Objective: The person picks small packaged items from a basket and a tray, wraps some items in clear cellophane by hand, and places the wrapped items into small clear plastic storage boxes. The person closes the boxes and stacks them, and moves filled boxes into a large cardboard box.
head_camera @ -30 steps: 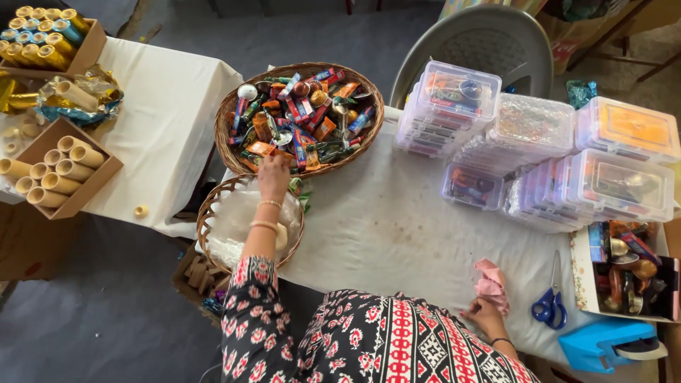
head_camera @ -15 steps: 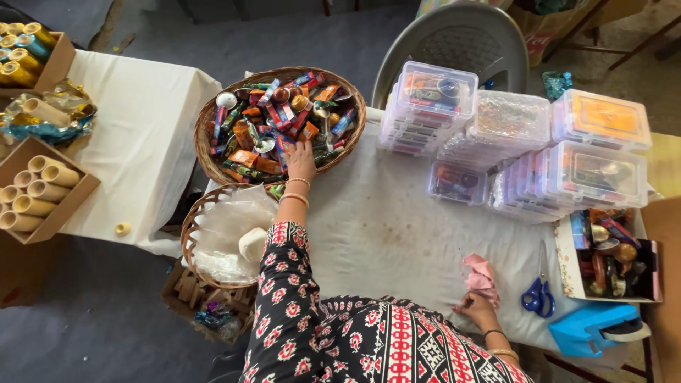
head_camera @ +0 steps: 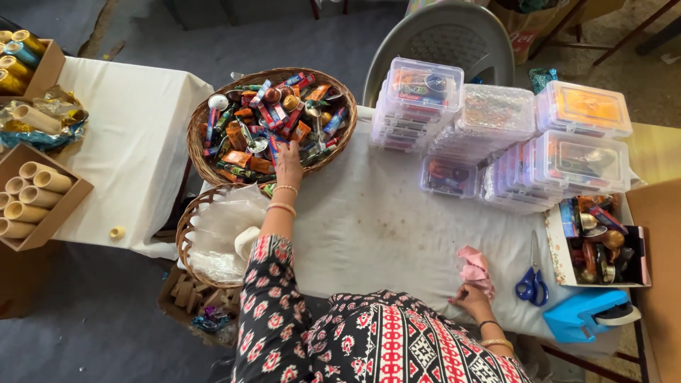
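The left hand [head_camera: 289, 162] reaches up into the wicker basket [head_camera: 206, 167] in the upper middle of the frame, fingers curled down among the small wrapped items [head_camera: 273, 113]; whether it pinches one cannot be told. The right hand [head_camera: 469, 296], low and right of centre, pinches a crumpled pink cloth [head_camera: 474, 267] lying on the white tabletop [head_camera: 376, 227]. Open cloth lies between the two hands, down to the near edge. Blue-handled scissors [head_camera: 532, 284] lie just right of the pink cloth. Stacked clear plastic boxes [head_camera: 496, 135] fill the upper right. A second basket [head_camera: 186, 241] with clear plastic wrap overhangs the tabletop's left edge. At far left, a cardboard box of cream tubes [head_camera: 28, 202].
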